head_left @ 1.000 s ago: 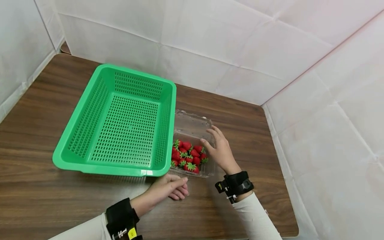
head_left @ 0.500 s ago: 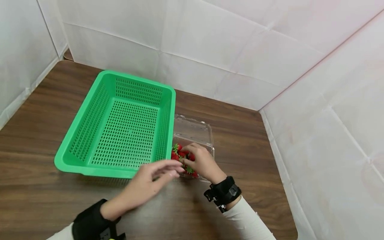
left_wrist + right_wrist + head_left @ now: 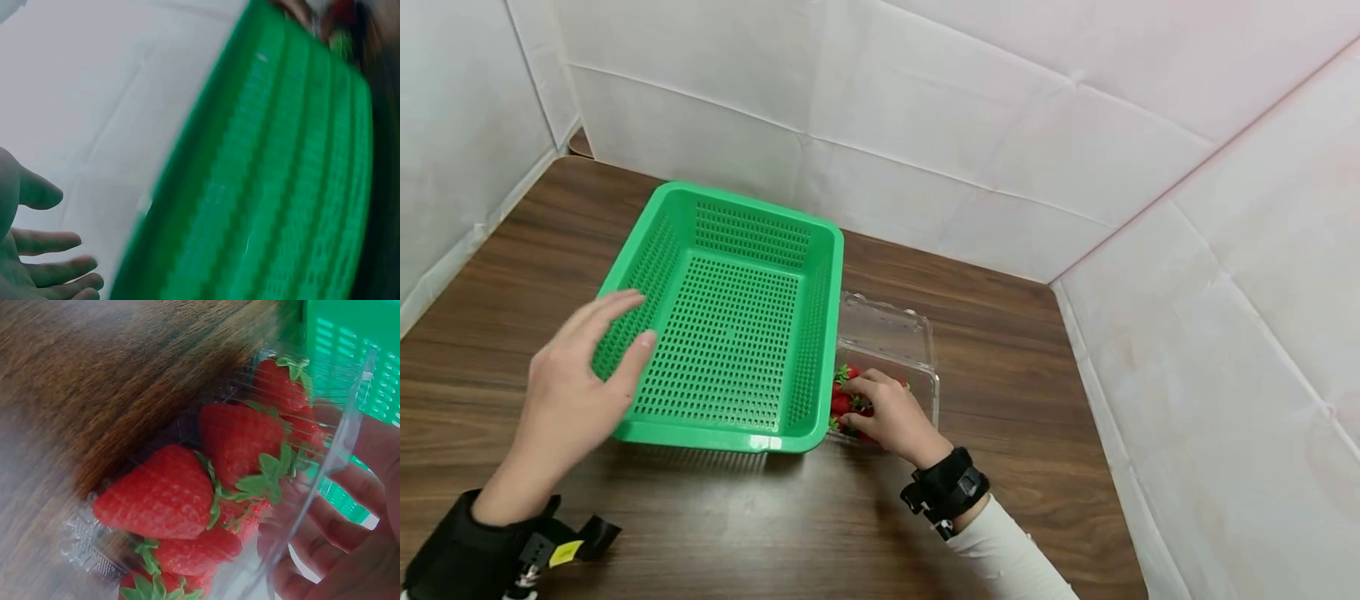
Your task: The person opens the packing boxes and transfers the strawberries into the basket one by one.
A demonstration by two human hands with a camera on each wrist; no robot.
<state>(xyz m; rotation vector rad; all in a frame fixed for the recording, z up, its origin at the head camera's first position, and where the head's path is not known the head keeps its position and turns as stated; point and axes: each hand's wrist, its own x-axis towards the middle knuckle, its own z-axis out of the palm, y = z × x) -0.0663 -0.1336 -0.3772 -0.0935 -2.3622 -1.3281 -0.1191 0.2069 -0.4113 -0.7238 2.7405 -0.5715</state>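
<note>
- brown wood-grain table (image 3: 1015, 358), right under the right fingers (image 3: 871, 387)
- whitish wall (image 3: 910, 108) past those fingers, pretty creased, like hung sheeting
- another pale wall (image 3: 1240, 350) off to their right, thin reddish seam (image 3: 1212, 152) at the corner
- greyish wall (image 3: 460, 133) well left of them
- soft glare (image 3: 737, 504) on the table, nearer and leftward

Red, green-leaved strawberries (image 3: 184, 495) and a vivid green, slot-patterned basket (image 3: 730, 333) brighten a brown, wood-grained table (image 3: 1015, 367) beside white walls (image 3: 917, 108).
</note>
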